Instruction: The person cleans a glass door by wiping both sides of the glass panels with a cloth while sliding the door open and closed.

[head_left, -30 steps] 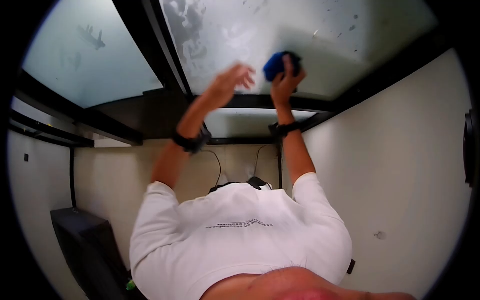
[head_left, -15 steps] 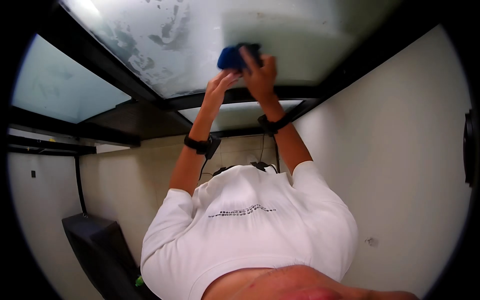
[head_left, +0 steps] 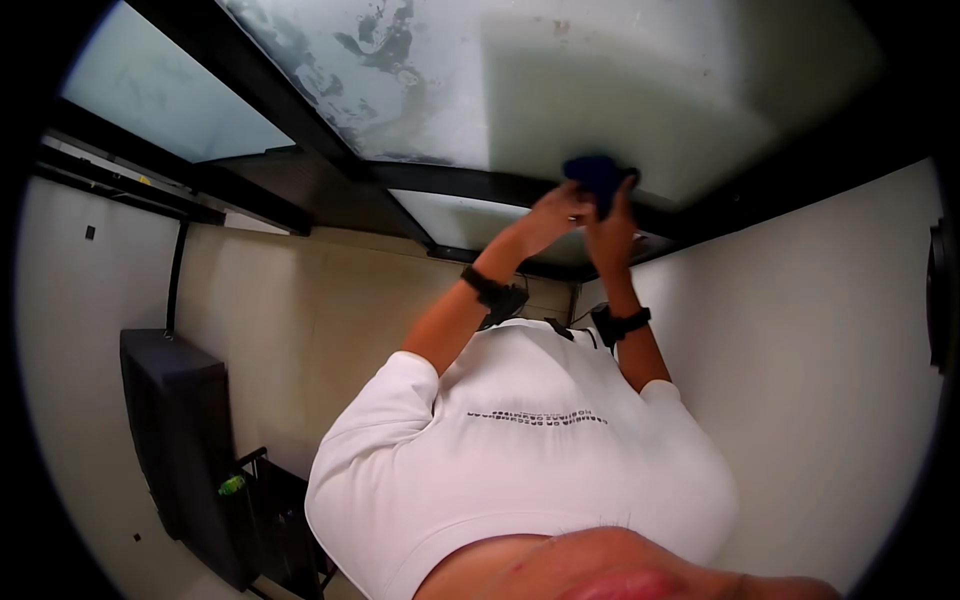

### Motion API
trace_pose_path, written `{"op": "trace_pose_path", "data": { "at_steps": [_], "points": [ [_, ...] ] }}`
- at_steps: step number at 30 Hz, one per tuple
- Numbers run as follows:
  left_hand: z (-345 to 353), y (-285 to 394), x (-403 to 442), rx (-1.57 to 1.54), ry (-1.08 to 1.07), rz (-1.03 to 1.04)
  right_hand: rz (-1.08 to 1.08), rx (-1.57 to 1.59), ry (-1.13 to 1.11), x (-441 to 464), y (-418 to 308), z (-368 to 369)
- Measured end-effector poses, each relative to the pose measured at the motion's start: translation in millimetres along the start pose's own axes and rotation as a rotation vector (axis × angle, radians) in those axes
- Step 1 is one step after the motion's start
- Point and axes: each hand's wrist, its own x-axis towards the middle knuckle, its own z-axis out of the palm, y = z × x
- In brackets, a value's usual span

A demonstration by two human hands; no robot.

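Observation:
A dark blue cloth (head_left: 597, 176) is bunched up at the lower edge of a wet, cloudy glass panel (head_left: 560, 100), in front of the black frame. My right hand (head_left: 614, 232) is closed round its lower right part, with fingers pointing up. From the left, my left hand (head_left: 552, 218) reaches in close beside the right, its bent fingers closed at the cloth's lower left edge. Part of its fingertips is hidden.
Black frame bars (head_left: 450, 180) run below and left of the glass. A second glass panel (head_left: 185, 85) is at the upper left. At the lower left stands a black cabinet (head_left: 175, 440), with a small green object (head_left: 232, 485) beside it. A pale wall (head_left: 800, 330) rises on the right.
The view has shifted. The cloth has come down from the middle of the glass to its lower edge. My left hand, earlier free of the cloth, now has its fingers on it.

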Motion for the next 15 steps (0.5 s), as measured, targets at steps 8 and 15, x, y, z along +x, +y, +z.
{"op": "trace_pose_path", "data": {
  "at_steps": [8, 15],
  "points": [
    [-72, 139, -36, -0.327, 0.525, -0.303, 0.057, 0.603, -0.537, 13, -102, 56],
    [-73, 132, -49, -0.484, 0.67, -0.322, -0.158, 0.739, -0.491, 15, -140, 33]
  ]
}}
